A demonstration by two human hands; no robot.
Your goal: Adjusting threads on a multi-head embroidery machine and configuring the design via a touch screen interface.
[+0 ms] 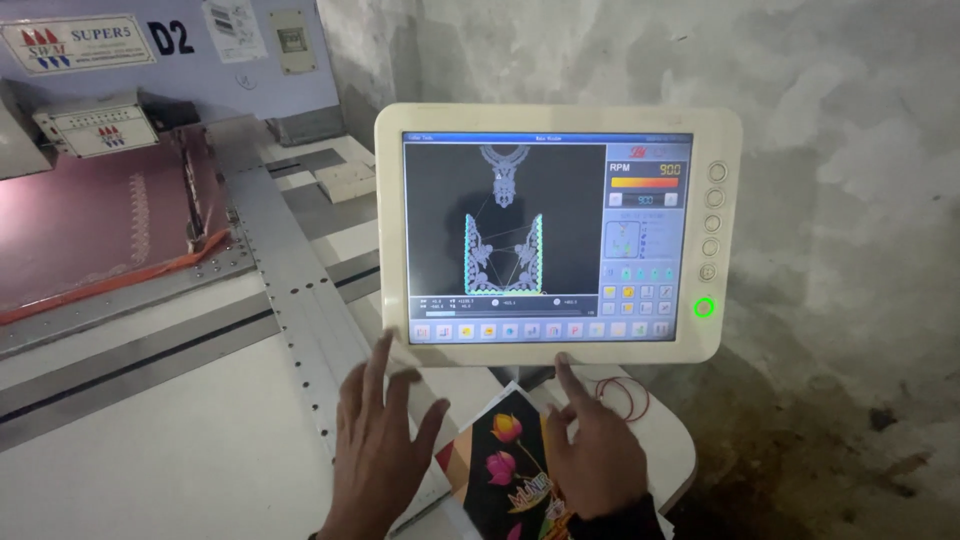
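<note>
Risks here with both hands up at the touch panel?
1. The right hand has its index finger at the panel bottom edge; it may hit a neighbouring icon in the tight row.
2. The left hand, spread beside it, might brush the screen.
3. The booklet under the hands could slide off.

— Left hand (378,450)?
— Raised, back toward the camera. Fingers (376,368) spread and pointing upward, thumb splayed out to the right. Nothing gripped, palm facing away. Wrist at the bottom edge of the view, forearm out of sight.

— Right hand (592,455)?
— Raised just beside the left, back likewise toward the camera. Index finger (566,378) stretched straight up, remaining fingers curled loosely inward. Nothing gripped. Dark sleeve cuff at the wrist.

— Relative position?
— Side by side, apart, not touching. Left fingertips about level with the right index tip.
</note>
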